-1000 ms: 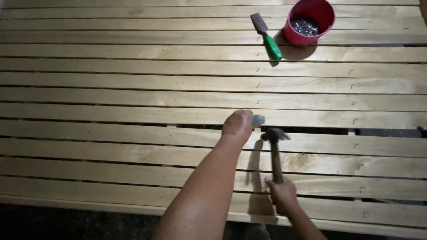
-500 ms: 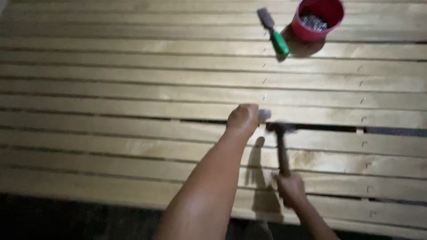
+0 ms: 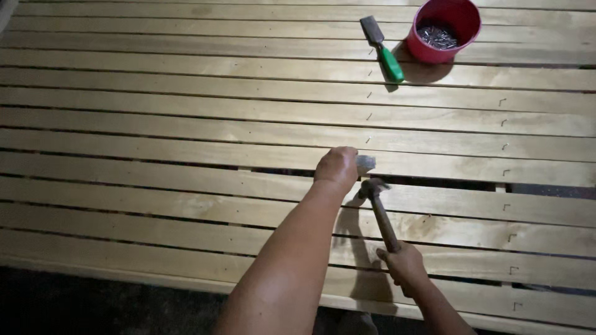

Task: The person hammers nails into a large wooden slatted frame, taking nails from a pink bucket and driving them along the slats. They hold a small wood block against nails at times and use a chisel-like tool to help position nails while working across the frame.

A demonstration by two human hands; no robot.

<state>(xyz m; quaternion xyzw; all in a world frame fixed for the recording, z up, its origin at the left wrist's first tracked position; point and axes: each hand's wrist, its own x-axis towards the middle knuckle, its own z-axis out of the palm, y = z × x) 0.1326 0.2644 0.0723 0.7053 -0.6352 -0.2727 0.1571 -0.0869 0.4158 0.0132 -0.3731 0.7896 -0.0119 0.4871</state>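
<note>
My left hand (image 3: 337,169) is closed around a small grey metal block or tool (image 3: 366,164) pressed against a slat of the wooden slatted platform (image 3: 186,124), at a gap between two slats. My right hand (image 3: 403,265) grips the wooden handle of a hammer (image 3: 379,208). The hammer's head rests just below and right of my left hand, close to the grey piece.
A red bucket (image 3: 448,31) holding nails stands at the far right. A chisel with a green handle (image 3: 383,49) lies beside it on the left. Small nails and bent marks run in two columns across the slats. The platform's near edge drops to dark floor.
The hammer head has stayed close to my left hand, shifting slightly. My left hand holds the same spot on the slat. The view has shifted a little.
</note>
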